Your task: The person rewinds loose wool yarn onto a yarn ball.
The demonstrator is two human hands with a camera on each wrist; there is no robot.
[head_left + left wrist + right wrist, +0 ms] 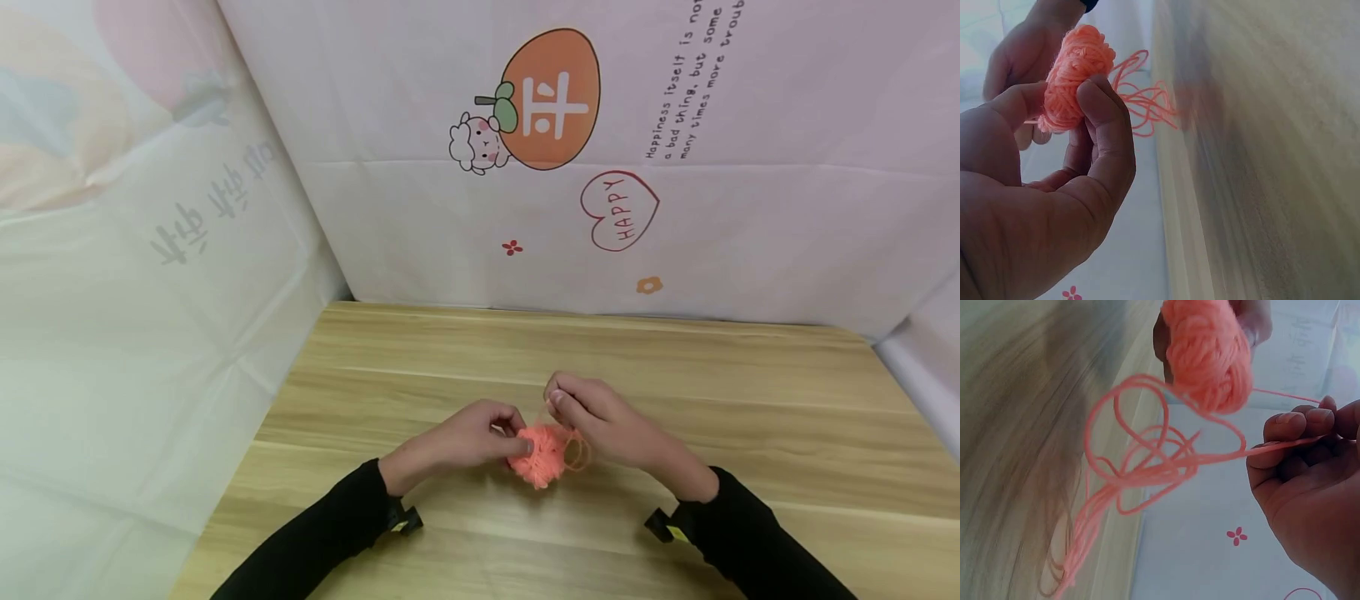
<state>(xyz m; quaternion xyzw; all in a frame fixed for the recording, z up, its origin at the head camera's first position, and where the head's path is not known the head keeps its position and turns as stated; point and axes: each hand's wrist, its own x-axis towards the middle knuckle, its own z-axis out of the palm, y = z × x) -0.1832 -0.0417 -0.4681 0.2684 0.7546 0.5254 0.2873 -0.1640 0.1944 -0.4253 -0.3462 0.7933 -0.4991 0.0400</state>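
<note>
A small ball of coral-pink yarn (542, 461) is held above the table by my left hand (480, 435), pinched between thumb and fingers. In the left wrist view the wound yarn ball (1079, 78) stands on edge in that grip. My right hand (600, 417) is just to the right of it, fingers curled round a strand of the yarn. From the right wrist view, a taut strand (1285, 395) runs from the ball to the right fingers. Loose loops of yarn (1147, 469) hang in a tangle from the right hand's grip.
Under both hands lies a wood-grain table (420, 367). A white cloth with printed drawings (420, 233) hangs behind its far edge, and another pale cloth (150, 350) hangs along the left side.
</note>
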